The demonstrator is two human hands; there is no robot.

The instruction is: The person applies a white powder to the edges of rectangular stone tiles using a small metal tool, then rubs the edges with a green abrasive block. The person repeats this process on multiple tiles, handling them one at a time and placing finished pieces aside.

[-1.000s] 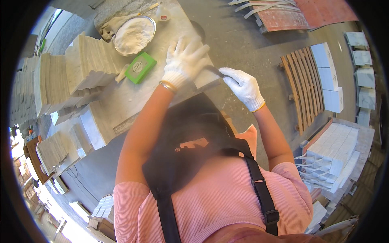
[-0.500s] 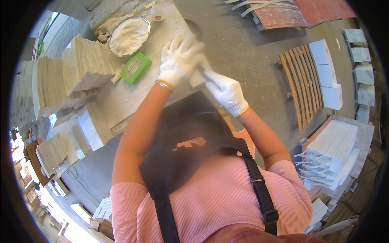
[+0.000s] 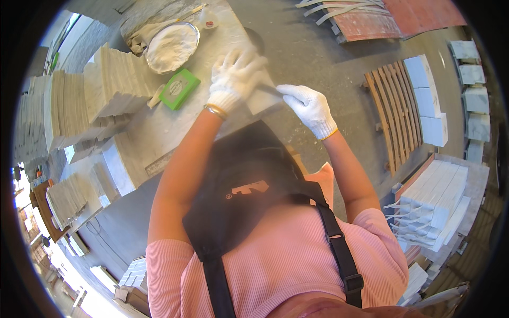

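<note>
My left hand (image 3: 237, 79), in a white knit glove, lies with its fingers spread on a pale stone tile (image 3: 260, 103) at the edge of the worktable (image 3: 175, 127). Just right of the tile is my right hand (image 3: 312, 110), also gloved, with its fingers closed. A thin grey strip (image 3: 269, 89) runs from its fingertips toward my left hand; its kind cannot be made out. Left of my left hand lies a green box-shaped thing (image 3: 179, 89) with a grey top. Beyond it stands a round metal bowl (image 3: 172, 46) of white paste or powder.
Stacks of stone tiles (image 3: 114, 82) stand along the table's left side. A white bottle (image 3: 208, 19) is at the far end, near a cloth (image 3: 139, 40). Off to the right are a wooden pallet (image 3: 395, 111), white slabs (image 3: 426, 87) and a strapped stack of white pieces (image 3: 432, 199).
My right hand has moved right, away from the tile's edge, and the grey strip now shows between the hands. My left hand stays in nearly the same place.
</note>
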